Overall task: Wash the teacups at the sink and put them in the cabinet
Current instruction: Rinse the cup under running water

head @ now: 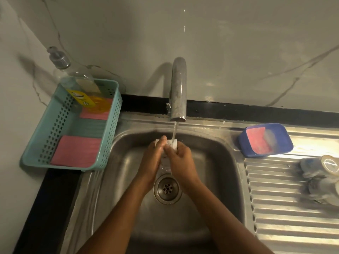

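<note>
Marbled grey wall [238, 43] at the back, a black table [238, 111] edge running along its foot, and set into it a steel sink [211, 208], seen from the head camera looking straight down. The tap [178, 88] arches out over the basin and it is running: a thin stream of water [175, 131] drops right onto a small white teacup [173, 143]. That teacup sits low over the far side of the basin, under the spout and beyond the drain [167, 188], caught between both hands. The left hand [153, 160] clasps it from the left with a fingertip up over the top edge, and the right hand [180, 162] wraps it from the right, fingers curled round the wet side. Most of the cup is hidden behind the fingers. Off to the left, a teal basket [60, 129] rests on the table against the sink rim, holding a pink cloth [75, 152] at its near end and a clear soap bottle [80, 83] leaning at the far end. To the right, a blue tub [244, 142] with a pink sponge [256, 140] in it stands at the head of the ribbed draining board [275, 198]. Further right on that board stand two more cups [322, 165], close together, too blurred to read in detail.
</note>
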Available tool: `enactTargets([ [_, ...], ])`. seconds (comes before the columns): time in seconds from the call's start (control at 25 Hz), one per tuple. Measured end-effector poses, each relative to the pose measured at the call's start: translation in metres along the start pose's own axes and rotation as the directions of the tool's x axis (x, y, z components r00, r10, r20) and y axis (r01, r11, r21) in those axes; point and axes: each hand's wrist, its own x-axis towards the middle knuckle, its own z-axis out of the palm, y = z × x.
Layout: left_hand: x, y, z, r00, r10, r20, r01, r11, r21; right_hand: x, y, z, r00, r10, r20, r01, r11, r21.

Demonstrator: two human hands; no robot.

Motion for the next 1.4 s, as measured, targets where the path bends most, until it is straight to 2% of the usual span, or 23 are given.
enactTargets([
  [0.08,-0.008,0.005,0.008,0.971,0.208,-0.115,-0.219,0.972,-0.088,-0.006,-0.019,0.011,0.995,0.08,0.053,-0.09,0.966,0.241],
  [0.12,-0.008,0.011,0.008,0.957,0.213,-0.195,-0.243,0.96,-0.142,-0.013,-0.023,0.015,0.995,0.039,0.089,-0.06,0.965,0.254],
  [0.2,-0.002,0.022,0.008,0.966,0.082,-0.247,-0.126,0.977,-0.17,-0.027,-0.009,0.008,0.95,-0.246,0.191,0.255,0.967,-0.021],
  [0.28,0.007,0.024,0.005,0.967,-0.22,-0.128,0.198,0.966,-0.168,-0.014,0.016,-0.023,0.785,-0.433,0.442,0.614,0.637,-0.466],
  [0.36,0.008,0.024,0.002,0.897,-0.441,-0.032,0.437,0.895,-0.092,0.012,0.026,-0.048,0.718,-0.295,0.631,0.696,0.326,-0.64],
  [0.4,0.009,0.023,0.001,0.877,-0.481,-0.02,0.479,0.876,-0.056,0.018,0.025,-0.051,0.719,-0.239,0.653,0.695,0.261,-0.67],
  [0.48,0.01,0.025,0.0,0.893,-0.45,0.003,0.449,0.891,-0.061,0.021,0.02,-0.043,0.779,-0.267,0.567,0.627,0.353,-0.695],
  [0.52,0.012,0.023,-0.001,0.927,-0.374,0.002,0.373,0.923,-0.095,0.019,0.013,-0.037,0.848,-0.273,0.454,0.525,0.547,-0.652],
  [0.6,0.008,0.018,0.006,0.989,-0.145,-0.038,0.132,0.964,-0.23,0.011,-0.004,-0.021,0.973,-0.172,0.152,0.21,0.935,-0.285],
  [0.64,0.005,0.015,0.011,0.995,-0.036,-0.09,0.009,0.957,-0.291,0.009,-0.011,-0.011,0.997,-0.054,0.051,0.056,0.998,-0.033],
  [0.72,-0.001,0.016,0.02,0.959,0.114,-0.261,-0.18,0.952,-0.248,0.002,-0.018,0.007,0.997,0.075,-0.012,-0.07,0.968,0.239],
  [0.8,-0.005,0.023,0.024,0.925,0.138,-0.353,-0.209,0.963,-0.171,-0.012,-0.005,0.016,0.985,-0.164,-0.061,0.17,0.981,0.096],
  [0.84,-0.006,0.027,0.025,0.938,0.049,-0.343,-0.121,0.974,-0.191,-0.02,0.013,0.011,0.934,-0.356,-0.022,0.352,0.93,-0.106],
  [0.92,-0.001,0.026,0.021,0.94,-0.275,-0.204,0.225,0.945,-0.237,-0.01,0.052,-0.022,0.759,-0.608,0.233,0.626,0.583,-0.519],
  [0.96,0.001,0.025,0.018,0.9,-0.416,-0.131,0.378,0.895,-0.238,0.0,0.064,-0.036,0.727,-0.585,0.359,0.655,0.435,-0.618],
  [1.0,0.004,0.02,0.013,0.864,-0.496,-0.087,0.462,0.849,-0.255,0.004,0.067,-0.041,0.743,-0.517,0.424,0.645,0.385,-0.661],
  [1.04,0.006,0.017,0.012,0.854,-0.516,-0.065,0.48,0.83,-0.283,0.009,0.068,-0.039,0.796,-0.439,0.417,0.594,0.429,-0.681],
  [1.08,0.008,0.013,0.013,0.872,-0.484,-0.064,0.446,0.843,-0.302,0.008,0.057,-0.034,0.869,-0.359,0.34,0.493,0.571,-0.657],
  [1.16,0.007,0.002,0.018,0.959,-0.244,-0.147,0.206,0.95,-0.236,0.005,0.017,-0.019,0.988,-0.107,0.108,0.138,0.929,-0.342],
  [1.2,0.002,0.001,0.02,0.975,-0.077,-0.207,0.04,0.983,-0.177,0.004,0.001,-0.013,0.999,0.009,0.04,-0.003,0.992,-0.126],
  [1.28,-0.004,0.004,0.021,0.944,0.192,-0.269,-0.225,0.969,-0.101,-0.001,-0.023,-0.006,0.981,0.173,0.084,-0.186,0.963,0.195],
  [1.32,-0.004,0.009,0.019,0.923,0.248,-0.295,-0.294,0.948,-0.123,-0.006,-0.027,-0.001,0.984,0.153,0.088,-0.17,0.955,0.243],
  [1.4,0.0,0.021,0.019,0.917,0.169,-0.362,-0.252,0.947,-0.197,-0.018,-0.013,0.002,0.983,-0.174,0.054,0.176,0.983,-0.045],
])
